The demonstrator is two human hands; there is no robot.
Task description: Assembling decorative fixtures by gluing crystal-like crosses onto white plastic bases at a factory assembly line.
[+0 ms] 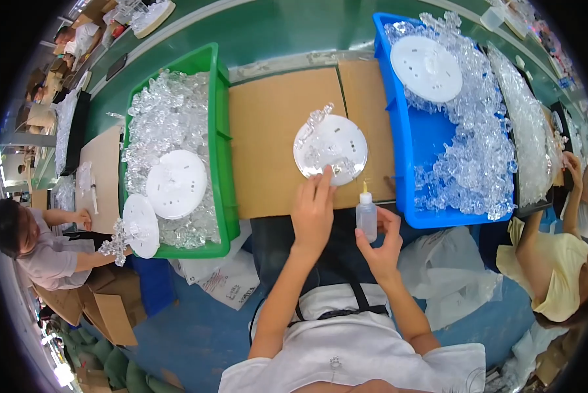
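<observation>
A white round disc (351, 139) with small holes lies on the cardboard in front of me. Clear plastic pieces (318, 120) rest on it, one sticking out past its far edge. My left hand (312, 213) reaches to the disc's near edge, its fingertips together on a clear plastic piece (336, 164); the exact grip is partly hidden. To the right, my right hand (382, 243) holds a small translucent squeeze bottle (367, 219) upright, its narrow yellowish tip pointing up, just off the cardboard's near edge.
A green bin (223, 150) on the left and a blue bin (425, 178) on the right hold clear plastic parts and white discs. Cardboard (268, 144) covers the table between them. At left, another person's hand is by a disc (141, 226). Another person works at far right.
</observation>
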